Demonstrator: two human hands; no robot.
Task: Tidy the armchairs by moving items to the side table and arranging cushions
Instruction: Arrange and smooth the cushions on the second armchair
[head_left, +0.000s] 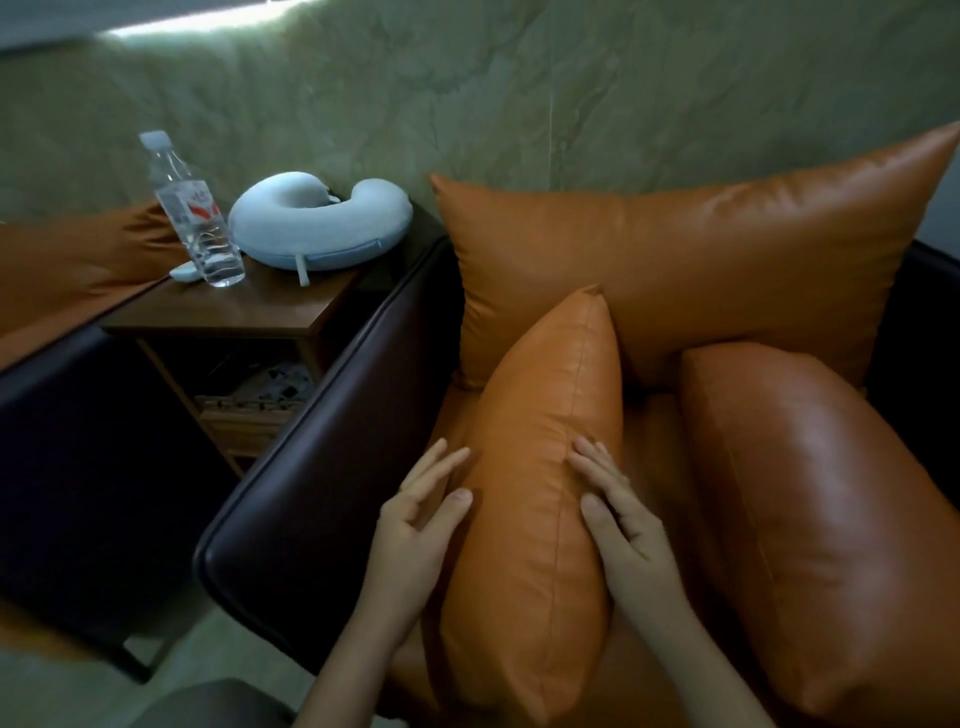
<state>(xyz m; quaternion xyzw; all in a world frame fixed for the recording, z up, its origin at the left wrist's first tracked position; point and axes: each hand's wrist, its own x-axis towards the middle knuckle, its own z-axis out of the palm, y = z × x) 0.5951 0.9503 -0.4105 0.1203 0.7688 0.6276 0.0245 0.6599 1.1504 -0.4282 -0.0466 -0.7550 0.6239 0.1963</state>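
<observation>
On the armchair seat, a small orange cushion (535, 493) stands up on its thin edge, and its top reaches the big cushion (675, 270) behind it. It could tip over, because it is tall and narrow and nobody is really holding it. If one hand pushes harder than the other, I think it will flop flat on the seat or bump the fat cushion (831, 519) just beside it. It could also slip into the gap by the dark chair arm (322, 457). The left hand (415, 525) is at the cushion's left side with its fingers spread out and straight, and only the thumb seems to touch. The right hand (623, 525) lies flat on the cushion's right side with straight fingers. Both hands are wide open and grip nothing. Both arms reach forward from the bottom of the view. Near the chair, a water bottle (192, 218) and a blue neck pillow (317, 228) sit on the tabletop (249, 306).
</observation>
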